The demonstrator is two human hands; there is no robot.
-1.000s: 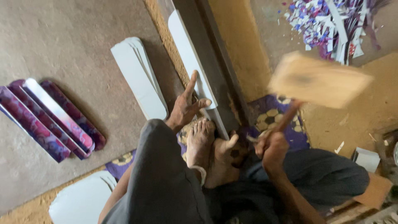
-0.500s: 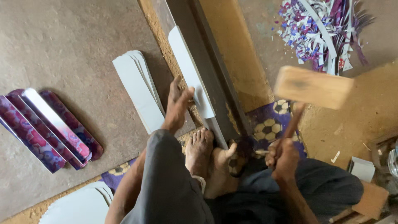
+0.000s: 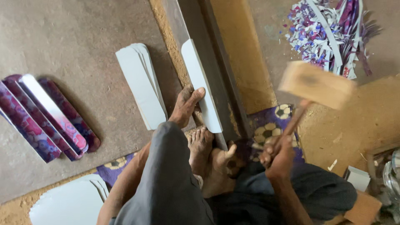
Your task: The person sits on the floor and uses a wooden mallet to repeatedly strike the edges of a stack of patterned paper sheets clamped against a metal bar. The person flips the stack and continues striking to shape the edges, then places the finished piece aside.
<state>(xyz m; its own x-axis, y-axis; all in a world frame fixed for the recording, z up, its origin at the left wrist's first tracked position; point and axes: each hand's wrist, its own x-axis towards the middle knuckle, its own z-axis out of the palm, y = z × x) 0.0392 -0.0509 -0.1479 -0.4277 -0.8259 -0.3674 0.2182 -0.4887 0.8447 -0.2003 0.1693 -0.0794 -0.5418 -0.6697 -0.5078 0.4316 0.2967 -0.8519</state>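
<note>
Left hand (image 3: 186, 106) lies flat, fingers pressing a white rounded strip (image 3: 201, 85) against a dark metal bar (image 3: 208, 54). Right hand (image 3: 278, 156) grips a raised wooden mallet (image 3: 316, 85); white strip stack (image 3: 141, 85) lies nearby.

soft, even daylight, moderately bright, no glare, short soft shadows lying to the right of the white strips (image 3: 141, 85), wooden mallet (image 3: 315, 85) smeared by motion blur, right hand (image 3: 278, 156) slightly soft, floor texture and paper scraps (image 3: 329, 31) reasonably sharp, lower right corner murky
</note>
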